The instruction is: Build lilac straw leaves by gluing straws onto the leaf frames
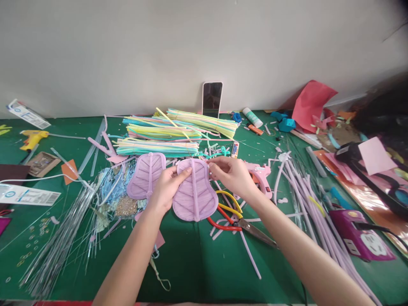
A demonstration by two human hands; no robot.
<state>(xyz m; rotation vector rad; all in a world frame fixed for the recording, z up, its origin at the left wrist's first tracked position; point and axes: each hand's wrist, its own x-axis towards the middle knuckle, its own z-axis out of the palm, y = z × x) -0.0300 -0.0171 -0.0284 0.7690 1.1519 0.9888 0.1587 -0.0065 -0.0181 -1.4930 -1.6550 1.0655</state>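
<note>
My left hand grips a lilac leaf-shaped piece, its thumb on the front face. The piece has a wavy outline, a raised middle rib and slanting veins, and looks made of pipe cleaners. At its upper right edge, my right hand is closed in a pinch; the fingertips are partly hidden. A second lilac leaf-shaped piece lies just left of the first, partly behind my left hand. Below my right wrist are scissors and red-handled pliers. A pink glue gun lies behind that wrist.
Bundles of coloured pipe cleaners lie at the back, near a phone leaning on the wall. Thin wires and a yellow glue gun are at left. Lilac pipe cleaners and a purple box sit at right.
</note>
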